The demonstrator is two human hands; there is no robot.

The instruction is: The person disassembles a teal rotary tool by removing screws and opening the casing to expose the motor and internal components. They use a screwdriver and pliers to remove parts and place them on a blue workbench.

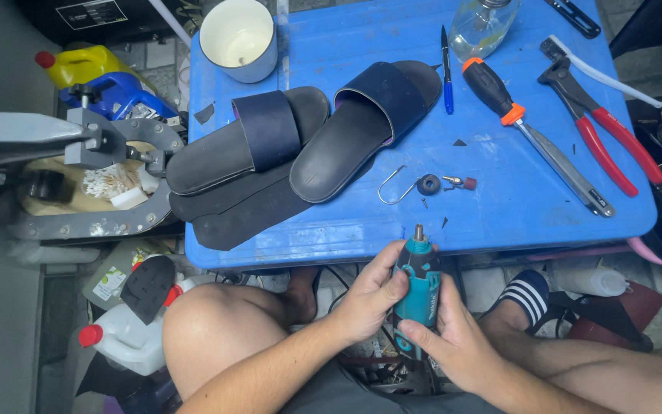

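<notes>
— Where does the work stand, going from the left?

— At the far left a grey metal stand (78, 146) sits beside the blue desk (499, 207), with plastic bottles (128, 337) on the floor below it. Nothing is mounted on the stand. On the desk, a white cup (239, 38) stands at the back, and 2 dark slippers lie side by side: the left slipper (247, 138) and the right slipper (365, 130). Both rest on 2 flat dark sole sheets (247, 211), loose as far as I can tell.

— So the sheets are cut?

— They look cut to shape, and small dark scraps lie on the desk, but I judge nothing is joined yet.

— And the hands?

— The left hand (369, 295) and the right hand (450, 337) hold a teal rotary tool (417, 287) just in front of the desk's near edge, above the knees. The left fingers wrap its upper body, the right fingers close around its lower part. Its tip points up and looks bare; I cannot tell whether a bit is fitted.

— Any bits nearby?

— A wire hook (394, 186), a small dark wheel (428, 184) and a red-tipped bit (461, 182) lie just beyond the tool. Further right are a pen (446, 69), a glass bottle (484, 27), an orange-handled screwdriver (534, 134) and red-handled pliers (603, 134), all untouched.

— Your reading?

— Tool being readied; grinding and fixing remain.
</notes>
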